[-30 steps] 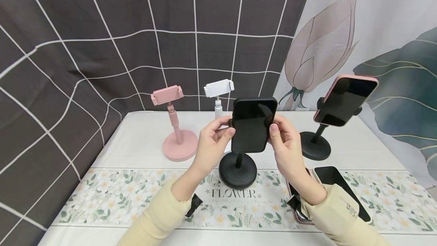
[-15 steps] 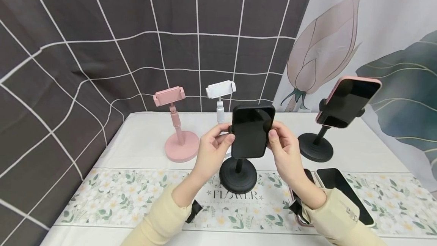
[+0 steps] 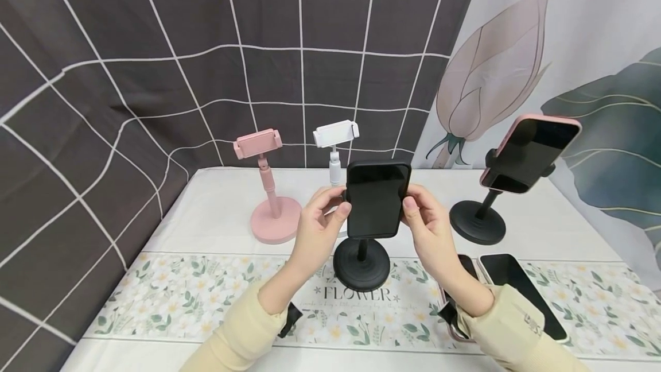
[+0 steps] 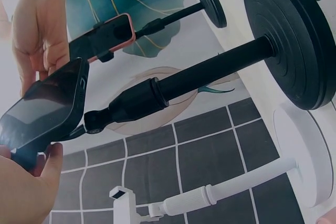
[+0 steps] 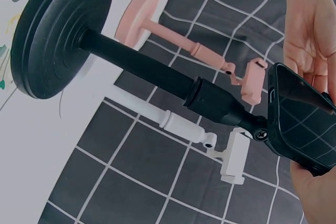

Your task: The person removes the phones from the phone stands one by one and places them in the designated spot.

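Note:
A black phone point(image 3: 378, 200) sits upright on a black phone stand point(image 3: 361, 264) in the middle of the table. My left hand point(image 3: 319, 231) pinches the left side of the phone and the stand's clamp, thumb toward the front. On the opposite side my right hand point(image 3: 430, 228) pinches the phone's edge between thumb and fingers. In the left wrist view the stand's pole point(image 4: 215, 72) runs from its round base to a joint behind the phone. The right wrist view shows that joint point(image 5: 260, 129) against the phone's back; the clamp is mostly hidden.
Behind stand a pink phone stand point(image 3: 275, 220) and a white phone stand point(image 3: 335, 134). At the right, another black stand point(image 3: 477, 223) carries a pink-edged phone point(image 3: 531, 154). A black-screened phone point(image 3: 521, 291) and another phone lie by my right forearm.
The phone has come down slightly and a little left, its screen turning a bit more toward me. Both hands keep their grip on its sides.

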Action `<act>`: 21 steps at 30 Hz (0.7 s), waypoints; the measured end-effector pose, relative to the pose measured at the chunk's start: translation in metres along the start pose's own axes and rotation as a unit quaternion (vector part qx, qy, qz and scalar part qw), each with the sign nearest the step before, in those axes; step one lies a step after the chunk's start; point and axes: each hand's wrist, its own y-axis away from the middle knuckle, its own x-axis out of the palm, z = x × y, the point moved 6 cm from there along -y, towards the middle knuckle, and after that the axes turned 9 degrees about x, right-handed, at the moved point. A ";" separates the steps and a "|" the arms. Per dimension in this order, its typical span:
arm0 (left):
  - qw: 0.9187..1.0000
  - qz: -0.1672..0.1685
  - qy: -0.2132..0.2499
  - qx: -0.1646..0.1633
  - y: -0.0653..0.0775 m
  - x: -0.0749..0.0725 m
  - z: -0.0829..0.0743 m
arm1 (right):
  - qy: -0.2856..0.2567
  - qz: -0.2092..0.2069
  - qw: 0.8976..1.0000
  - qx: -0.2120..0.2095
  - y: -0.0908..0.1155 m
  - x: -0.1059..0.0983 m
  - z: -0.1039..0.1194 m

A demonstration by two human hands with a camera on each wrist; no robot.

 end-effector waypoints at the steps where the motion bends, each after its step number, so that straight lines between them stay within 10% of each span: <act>1: 1.000 -0.001 0.002 0.002 0.000 0.000 0.000 | 0.001 0.000 1.000 0.000 0.000 0.000 0.000; 12: 0.999 -0.012 -0.043 0.010 0.001 -0.006 -0.002 | 0.019 0.002 1.000 -0.004 0.000 0.000 0.003; 21: 0.990 -0.045 -0.100 0.084 0.000 -0.012 -0.011 | 0.096 -0.051 0.991 -0.082 -0.001 0.007 0.018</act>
